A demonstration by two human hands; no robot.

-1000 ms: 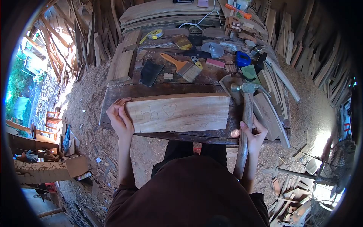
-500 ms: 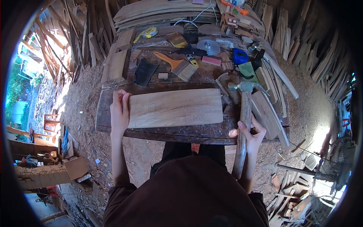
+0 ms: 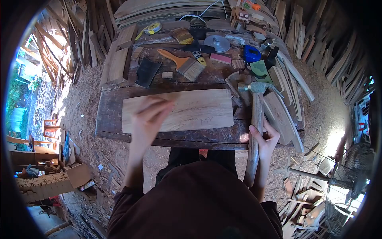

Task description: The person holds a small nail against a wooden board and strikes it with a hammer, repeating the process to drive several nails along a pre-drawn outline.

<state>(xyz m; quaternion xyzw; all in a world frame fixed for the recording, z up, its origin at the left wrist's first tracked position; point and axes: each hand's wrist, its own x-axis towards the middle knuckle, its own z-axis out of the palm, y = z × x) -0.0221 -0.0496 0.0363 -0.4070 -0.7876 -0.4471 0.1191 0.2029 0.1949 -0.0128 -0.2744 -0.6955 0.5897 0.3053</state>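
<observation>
A pale wooden board (image 3: 199, 107) with pencil writing lies flat along the front of the dark workbench (image 3: 115, 115). Over the board's left half is my left hand (image 3: 151, 115), smeared by motion; whether it touches the wood cannot be made out, and it hides part of the writing. At the bench's front right edge, my right hand (image 3: 264, 135) is closed round the wooden handle of a claw hammer (image 3: 258, 107). The hammer stands head away from me, its metal head right of the board's far right corner.
Beyond the board lie a paintbrush (image 3: 187, 65), black sandpaper (image 3: 148, 72), a small wood block (image 3: 167, 75), a pink block (image 3: 221, 59), a metal disc (image 3: 217, 43), a blue tape measure (image 3: 252, 53) and a yellow tape (image 3: 153, 28). Wood strips (image 3: 280, 115) lie at the right.
My left hand has left the board's left end and moved right, over its face. The right hand keeps its hold on the hammer. The view has shifted slightly.
</observation>
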